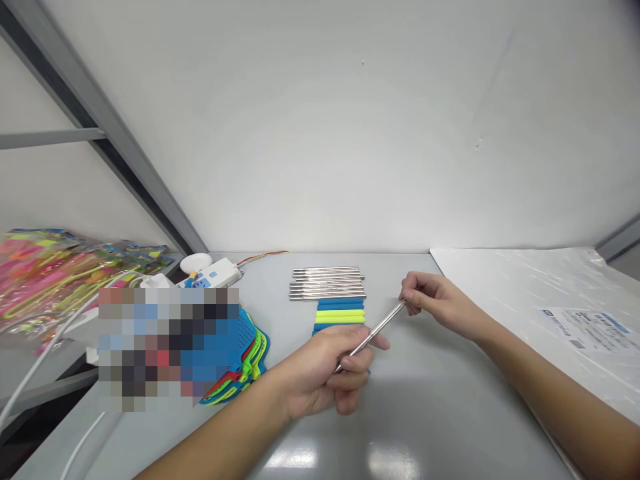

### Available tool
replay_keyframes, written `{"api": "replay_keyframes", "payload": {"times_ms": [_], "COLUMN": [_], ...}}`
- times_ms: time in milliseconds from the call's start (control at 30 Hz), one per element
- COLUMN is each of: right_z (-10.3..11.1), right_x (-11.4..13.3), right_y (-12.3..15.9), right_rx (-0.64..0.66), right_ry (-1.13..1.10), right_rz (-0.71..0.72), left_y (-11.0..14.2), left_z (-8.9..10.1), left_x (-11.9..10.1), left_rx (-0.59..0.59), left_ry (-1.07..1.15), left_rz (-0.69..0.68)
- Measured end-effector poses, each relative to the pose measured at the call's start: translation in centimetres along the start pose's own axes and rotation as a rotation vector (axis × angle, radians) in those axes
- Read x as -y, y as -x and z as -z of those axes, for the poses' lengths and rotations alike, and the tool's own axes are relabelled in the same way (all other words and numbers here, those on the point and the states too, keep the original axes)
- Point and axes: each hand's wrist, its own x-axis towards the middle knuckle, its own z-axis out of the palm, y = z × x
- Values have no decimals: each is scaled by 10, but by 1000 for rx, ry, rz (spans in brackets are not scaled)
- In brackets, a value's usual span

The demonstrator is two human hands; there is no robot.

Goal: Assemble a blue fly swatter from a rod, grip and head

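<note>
Just to the near right of the row of silver rods, 1 metal rod slants between both hands. The left hand has its fingers curled loosely around the lower end; the right hand pinches the upper end, thumb and fingertips together on it. Blue and yellow tubes lie on the row's near side, perforated plastic pieces to its left.

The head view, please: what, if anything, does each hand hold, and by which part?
A metal rod: the right hand pinches its upper end; the left hand grips its lower part.
</note>
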Motion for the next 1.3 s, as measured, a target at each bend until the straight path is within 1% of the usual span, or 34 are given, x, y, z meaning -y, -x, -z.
{"api": "replay_keyframes", "payload": {"times_ms": [67, 133, 200, 267, 300, 367, 433, 500, 533, 633, 667, 733, 833, 900, 967, 1033, 1100, 1167, 1233, 1300], "right_z": [2, 3, 1, -4, -8, -17, -22, -21, -18, -11, -10, -13, -26, -36, -44, -50, -55, -60, -66, -72], "right_x": [1, 5, 11, 19, 23, 30, 33, 33, 31, 25, 23, 23, 26, 30, 32, 35, 37, 40, 42, 43], "right_y": [1, 3, 6, 11, 14, 19, 21, 18, 14, -8, -18, -37, -62, -75, -86, -95, -103, -108, -111, -114], "right_rx": [2, -7, -34, -40, -23, 34, 61, 34, 6, -66, -74, -52, -3, 3, -41, -159, -287, -332, -306, -284], "right_ry": [42, 144, 310, 524, 629, 789, 859, 857, 837, 740, 713, 695, 710, 695, 675, 697, 720, 659, 505, 300], "right_rz": [40, 118, 247, 398, 463, 547, 582, 576, 559, 427, 368, 269, 209, 219, 282, 376, 448, 429, 349, 264], "left_y": [0, 1, 1, 2, 2, 2, 2, 1, 0, -5, -7, -12, -15, -13, -10, -8, -7, -9, -11, -13], "left_z": [2, 2, 1, 0, 0, 1, 3, 5, 5, 5, 3, 0, -5, -7, -9, -11, -13, -15, -16, -15], "left_x": [-2, -3, -4, -4, -4, -4, -4, -3, -2, 5, 8, 17, 27, 29, 29, 28, 30, 36, 42, 48], "left_rx": [1, -1, -4, 4, 18, 61, 115, 174, 201, 232, 233, 253, 264, 214, 152, 106, 61, -7, -97, -164], "left_ry": [-4, -5, -3, 4, 7, 23, 89, 207, 266, 349, 339, 271, 131, 80, 56, 35, 5, -39, -103, -165], "left_rz": [7, 11, 18, 19, 16, 13, 19, -1, -34, -170, -195, -198, -199, -247, -309, -361, -382, -388, -388, -384]}}
